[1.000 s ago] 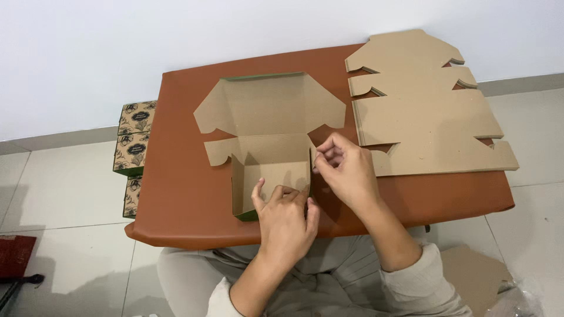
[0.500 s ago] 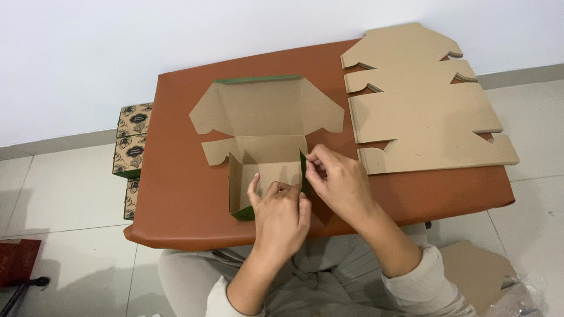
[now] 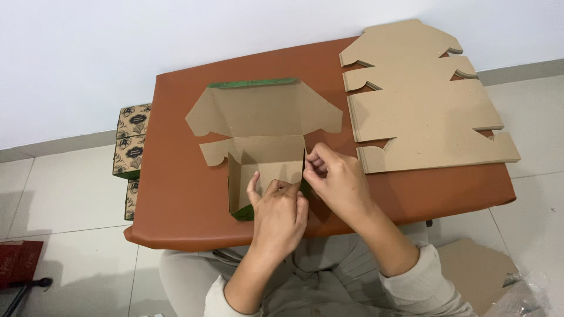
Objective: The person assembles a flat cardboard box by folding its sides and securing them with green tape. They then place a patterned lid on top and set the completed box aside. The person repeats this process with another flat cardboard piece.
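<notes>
Pinching box blank right wall: right hand grip clamped; left hand pressing front wall.

Left hand: palm down, back toward camera, fingers curled forward, thumb splayed out to left side, wrist straight, forearm bare, running up from bottom edge. Right hand: just beside left, knuckles touching or nearly so, fingers bent inward in pinch, thumb meeting fingertips. Right forearm angled in from lower right, pale sleeve pushed up near elbow.
</notes>
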